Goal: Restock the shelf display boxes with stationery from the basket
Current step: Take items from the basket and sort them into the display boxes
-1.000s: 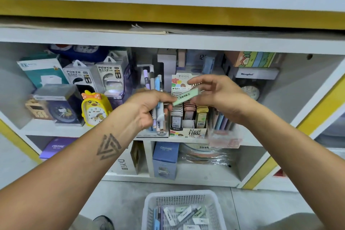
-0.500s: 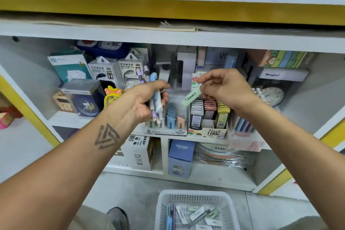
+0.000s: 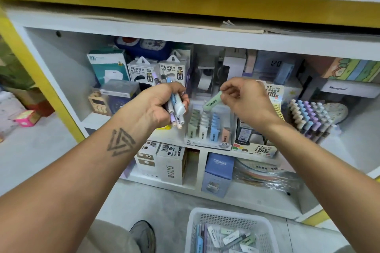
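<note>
My right hand (image 3: 244,98) pinches a pale green lead case (image 3: 212,102), tilted with its lower end just above the clear display box (image 3: 209,127). That box holds rows of green, white, blue and pink cases. A bundle of pens and a white case (image 3: 176,109) is gripped in my left hand (image 3: 162,104), left of the box. On the floor below, a white basket (image 3: 228,232) holds several more pens and cases.
Power bank boxes (image 3: 158,70) stand behind my left hand. A lead refill display (image 3: 255,146) and a pastel pen rack (image 3: 310,119) sit right of the clear box. Cartons (image 3: 172,162) fill the lower shelf. My shoe (image 3: 144,236) is left of the basket.
My right hand has carried the green case left and down, from over the lead refill display to above the clear box. The view has shifted left. My left hand keeps its bundle.
</note>
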Motion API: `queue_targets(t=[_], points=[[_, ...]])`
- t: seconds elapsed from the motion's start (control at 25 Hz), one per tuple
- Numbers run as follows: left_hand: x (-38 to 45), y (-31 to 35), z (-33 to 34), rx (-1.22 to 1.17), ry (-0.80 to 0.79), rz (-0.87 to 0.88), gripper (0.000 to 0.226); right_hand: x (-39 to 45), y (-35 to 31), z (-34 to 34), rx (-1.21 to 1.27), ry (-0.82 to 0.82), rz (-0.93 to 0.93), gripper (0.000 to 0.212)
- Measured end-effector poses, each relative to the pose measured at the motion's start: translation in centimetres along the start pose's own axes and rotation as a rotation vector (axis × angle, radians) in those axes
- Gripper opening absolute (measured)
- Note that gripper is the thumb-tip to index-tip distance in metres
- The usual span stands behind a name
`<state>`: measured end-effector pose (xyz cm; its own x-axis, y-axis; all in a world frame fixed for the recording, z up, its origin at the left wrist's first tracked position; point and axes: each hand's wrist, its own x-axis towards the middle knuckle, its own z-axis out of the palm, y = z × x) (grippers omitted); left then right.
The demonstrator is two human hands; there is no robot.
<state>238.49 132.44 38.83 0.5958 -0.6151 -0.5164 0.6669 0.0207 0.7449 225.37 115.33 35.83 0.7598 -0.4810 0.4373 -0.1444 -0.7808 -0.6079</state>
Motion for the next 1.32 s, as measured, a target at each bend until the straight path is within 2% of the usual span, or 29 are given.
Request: queue_targets(t=[0.12, 0.32, 0.68, 0.84, 0.92, 1.0, 1.08, 1.12, 1.2, 1.32], points=[[-0.2, 0.4, -1.2, -0.003, 0.006, 0.005, 0.018, 1.4, -0.7, 2.4, -0.131, -0.005, -0.050, 0.011], [-0.7, 0.6, -3.0, -0.001, 0.001, 0.016, 0.019, 3.1, -0.9, 5.7, -0.370, -0.229, -0.051, 0.009], [-1.3, 0.7, -3.4, 0.038, -0.005, 0.035, 0.018, 4.1, -1.5, 6.5, -0.477, -0.359, -0.094, 0.011], [-1.4, 0.4, -2.4, 0.072, -0.054, 0.005, 0.015, 4.0, -1.5, 6.5, -0.581, -0.432, -0.073, 0.025], [-1.4, 0.1, -1.7, 0.052, -0.068, -0.029, 0.010, 3.7, -2.1, 5.3, -0.428, -0.373, -0.037, 0.025], [-1.2, -0.3, -0.8, 0.035, -0.081, -0.043, 0.010, 2.6, -3.1, 3.2, -0.031, -0.297, 0.113, 0.016], [-1.1, -0.7, 0.1, 0.012, -0.090, -0.036, 0.011, 0.8, -4.3, 1.0, 0.351, -0.298, 0.249, 0.011], [-1.0, -1.2, 1.0, 0.012, -0.101, -0.034, 0.014, -0.3, -4.6, -0.1, 0.426, -0.329, 0.281, 0.022], [-0.8, -2.2, 3.1, 0.014, -0.102, -0.029, 0.022, -2.3, -4.6, -1.7, 0.414, -0.410, 0.313, 0.041], [-0.3, -3.8, 6.4, 0.033, -0.082, -0.019, 0.025, -4.0, -3.6, -3.1, 0.368, -0.374, 0.373, 0.039]])
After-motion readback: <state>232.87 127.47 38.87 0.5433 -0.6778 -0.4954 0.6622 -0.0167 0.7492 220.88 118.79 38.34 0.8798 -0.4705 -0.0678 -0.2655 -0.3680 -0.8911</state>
